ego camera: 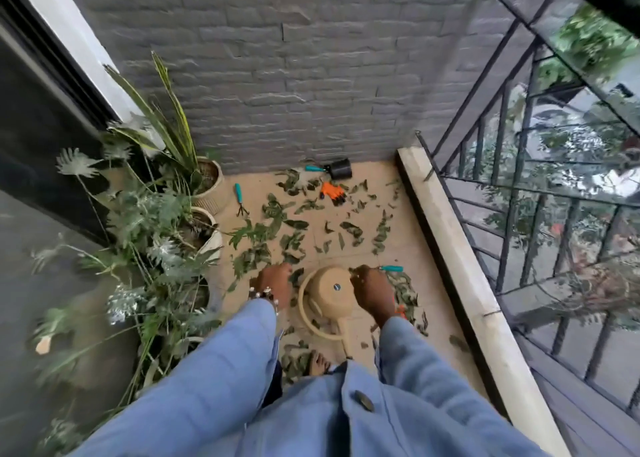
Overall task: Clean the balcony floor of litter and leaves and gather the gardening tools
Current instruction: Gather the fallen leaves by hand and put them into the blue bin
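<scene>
Dry green leaves [291, 228] litter the tan tiled floor. A beige watering can [327, 294] lies on its side between my hands. My left hand [273, 283], with a bead bracelet at the wrist, hangs over the leaves left of the can, fingers pointing down and blurred. My right hand [372, 292] is curled at the can's right side, and a teal-handled tool [392, 268] sticks out from its far side. A teal hand rake [238, 198], orange gloves [332, 193] and a teal trowel [314, 168] beside a black pot [341, 169] lie near the wall.
Potted plants [166, 214] crowd the left side along a dark glass door. A grey brick wall closes the far end. A concrete kerb [450, 248] and black railing [540, 214] run along the right. My bare foot [318, 363] stands among leaves.
</scene>
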`<state>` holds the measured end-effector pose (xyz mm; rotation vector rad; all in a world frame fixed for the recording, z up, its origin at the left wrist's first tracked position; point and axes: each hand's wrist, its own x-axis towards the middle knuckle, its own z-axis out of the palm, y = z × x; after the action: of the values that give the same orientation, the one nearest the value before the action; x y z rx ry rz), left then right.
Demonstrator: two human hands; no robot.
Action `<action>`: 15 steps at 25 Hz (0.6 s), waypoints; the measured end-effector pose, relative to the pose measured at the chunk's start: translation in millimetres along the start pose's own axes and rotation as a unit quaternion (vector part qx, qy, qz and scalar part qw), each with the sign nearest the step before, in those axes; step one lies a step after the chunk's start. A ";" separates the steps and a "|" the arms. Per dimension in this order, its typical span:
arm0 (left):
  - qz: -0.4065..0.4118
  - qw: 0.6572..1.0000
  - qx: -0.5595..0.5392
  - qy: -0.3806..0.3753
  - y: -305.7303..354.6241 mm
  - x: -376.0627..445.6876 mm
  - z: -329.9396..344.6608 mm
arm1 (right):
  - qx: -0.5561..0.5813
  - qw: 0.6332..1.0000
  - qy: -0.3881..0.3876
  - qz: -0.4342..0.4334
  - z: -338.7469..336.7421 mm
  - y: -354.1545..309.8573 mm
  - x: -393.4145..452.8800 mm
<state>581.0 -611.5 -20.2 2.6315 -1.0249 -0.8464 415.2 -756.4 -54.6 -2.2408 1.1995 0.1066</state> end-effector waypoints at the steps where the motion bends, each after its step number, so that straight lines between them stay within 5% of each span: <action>1: -0.016 1.000 -0.016 -0.001 6.3 15.5 -6.6 | 0.002 1.000 -0.004 -0.009 -7.6 -4.6 22.2; 8: -0.075 0.997 -0.005 -0.023 3.9 104.3 -51.3 | 0.009 0.996 -0.076 -0.047 -12.8 -34.0 116.4; 15: -0.049 0.996 0.048 -0.062 -7.7 239.6 -98.9 | -0.002 0.998 -0.068 0.018 -13.3 -77.7 246.4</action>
<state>785.3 -768.8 -47.8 2.7590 -0.9958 -1.0175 618.9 -911.9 -89.9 -2.1777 1.1660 0.2717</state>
